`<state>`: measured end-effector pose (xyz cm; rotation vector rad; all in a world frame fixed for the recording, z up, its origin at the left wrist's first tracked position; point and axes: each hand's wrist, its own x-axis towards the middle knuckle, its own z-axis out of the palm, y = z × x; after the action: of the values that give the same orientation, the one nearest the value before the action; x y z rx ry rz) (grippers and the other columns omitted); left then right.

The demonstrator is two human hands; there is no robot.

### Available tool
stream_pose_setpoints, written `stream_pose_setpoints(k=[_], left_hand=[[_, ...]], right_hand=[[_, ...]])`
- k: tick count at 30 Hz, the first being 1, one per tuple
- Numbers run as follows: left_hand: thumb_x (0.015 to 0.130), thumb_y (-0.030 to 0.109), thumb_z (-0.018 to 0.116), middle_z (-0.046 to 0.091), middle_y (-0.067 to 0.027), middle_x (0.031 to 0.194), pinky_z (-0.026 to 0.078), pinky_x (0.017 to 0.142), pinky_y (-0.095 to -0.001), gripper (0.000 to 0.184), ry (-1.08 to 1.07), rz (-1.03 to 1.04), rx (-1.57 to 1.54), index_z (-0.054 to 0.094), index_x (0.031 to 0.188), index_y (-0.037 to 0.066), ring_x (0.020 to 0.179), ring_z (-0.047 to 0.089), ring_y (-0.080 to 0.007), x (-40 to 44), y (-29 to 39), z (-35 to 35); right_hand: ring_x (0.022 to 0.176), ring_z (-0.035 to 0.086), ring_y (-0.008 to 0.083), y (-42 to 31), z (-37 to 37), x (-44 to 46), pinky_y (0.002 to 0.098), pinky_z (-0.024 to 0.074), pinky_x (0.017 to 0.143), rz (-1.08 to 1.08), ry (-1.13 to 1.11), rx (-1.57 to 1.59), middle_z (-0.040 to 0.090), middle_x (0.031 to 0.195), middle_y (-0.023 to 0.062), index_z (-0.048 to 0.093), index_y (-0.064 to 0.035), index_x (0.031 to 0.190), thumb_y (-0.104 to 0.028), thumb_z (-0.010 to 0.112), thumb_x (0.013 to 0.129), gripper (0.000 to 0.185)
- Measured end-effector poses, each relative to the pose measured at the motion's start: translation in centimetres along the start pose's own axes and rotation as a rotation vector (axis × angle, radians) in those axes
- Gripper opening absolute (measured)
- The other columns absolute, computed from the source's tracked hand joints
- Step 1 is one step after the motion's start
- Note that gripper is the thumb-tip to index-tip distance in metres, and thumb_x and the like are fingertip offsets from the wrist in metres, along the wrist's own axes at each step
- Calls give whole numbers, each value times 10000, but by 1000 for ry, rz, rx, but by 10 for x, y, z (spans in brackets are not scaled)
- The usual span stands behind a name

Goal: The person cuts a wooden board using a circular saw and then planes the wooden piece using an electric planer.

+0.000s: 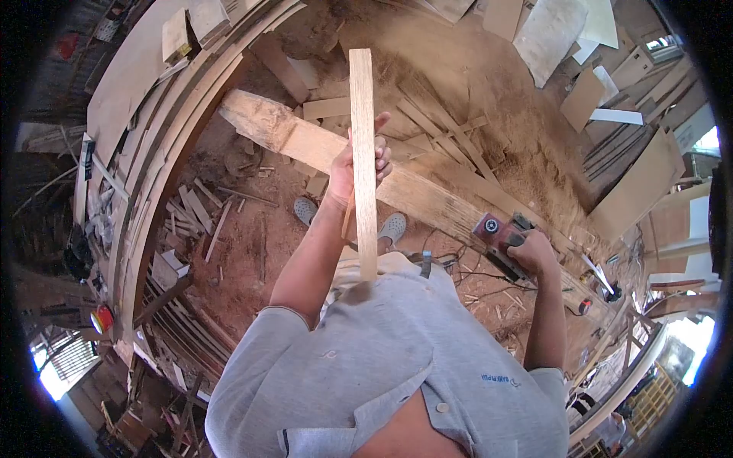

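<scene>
My left hand [360, 164] is wrapped round a long, narrow wooden piece [363, 137], holding it lengthwise in front of my body. Its lower end reaches my shirt. To the right, my right hand [532, 253] grips a red and black power tool [500, 238]. The tool is at the right part of a thick wooden beam [427, 200], which runs diagonally below both hands. Whether the tool touches the beam is hard to tell.
Stacked curved boards [145, 164] line the left side. Wood offcuts [200, 210] and sawdust [496, 107] cover the floor. Cables [489, 275] lie below the tool. A large panel [637, 183] leans at the right. My clogs [393, 227] are under the beam.
</scene>
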<state>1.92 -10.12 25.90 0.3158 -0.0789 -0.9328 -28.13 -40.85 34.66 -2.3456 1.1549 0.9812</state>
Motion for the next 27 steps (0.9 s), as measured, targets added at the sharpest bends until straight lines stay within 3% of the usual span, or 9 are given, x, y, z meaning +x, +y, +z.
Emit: stream_pose_setpoints(k=[4,7,8,10,13,16,17,21,27], left_hand=[[1132,584,498,647,-26,943,540,679,-308,747,-139,-28,11,430,1631,33,812,600,-154,4,0,-6],[1129,586,513,734,-47,1140,581,811,-329,718,176,-174,245,537,1570,19,968,677,-166,1,7,-19],[1126,561,553,737,-77,1334,569,989,-346,663,379,-227,495,617,1518,30,1168,693,-177,1,9,-20],[1127,529,582,715,-97,1406,528,1086,-371,670,289,-251,526,594,1548,8,1278,670,-192,5,6,10],[1122,483,615,726,-114,1433,517,1111,-384,593,114,-424,1061,618,1558,82,1309,676,-211,29,-6,-38],[1106,467,627,726,-154,1444,518,1114,-393,527,-179,-463,1620,640,1552,187,1311,693,-273,52,-31,-53],[1098,483,599,717,-177,1426,522,1115,-418,465,-237,-507,1835,668,1519,297,1308,691,-335,59,-39,-56],[1106,554,518,676,-199,1477,484,1159,-479,470,-446,-601,2054,691,1490,347,1374,632,-373,80,-68,-79],[1045,422,653,575,-163,1540,333,1271,-559,447,-502,-243,2315,696,1468,284,1488,446,-418,65,-98,-111]], right_hand=[[953,795,383,11,8,10,472,617,907,-32,5,12,804,1000,258,831,-6,1044,-328,814,743,441],[959,785,406,11,7,8,479,614,903,-61,23,2,793,1005,273,825,3,1049,-344,795,754,457],[961,782,415,9,6,5,482,612,902,-66,33,-1,789,1006,279,823,6,1052,-349,788,758,463],[964,776,429,8,6,5,489,610,902,-47,38,-19,782,1011,288,819,14,1041,-353,775,760,465],[967,774,436,-3,2,-4,498,609,903,-39,57,9,780,1016,292,819,13,1025,-350,768,757,453],[975,774,436,5,6,2,505,609,908,-36,60,31,783,1023,291,825,-4,1022,-355,767,759,443],[974,774,435,8,9,4,504,609,908,-28,62,15,785,1022,289,826,-9,1029,-357,767,760,444],[977,775,433,13,11,4,506,609,906,-21,46,25,783,1030,292,824,-7,1023,-370,766,758,453],[919,765,417,44,22,2,510,578,839,-212,4,150,777,965,274,798,10,976,-581,780,857,603]])
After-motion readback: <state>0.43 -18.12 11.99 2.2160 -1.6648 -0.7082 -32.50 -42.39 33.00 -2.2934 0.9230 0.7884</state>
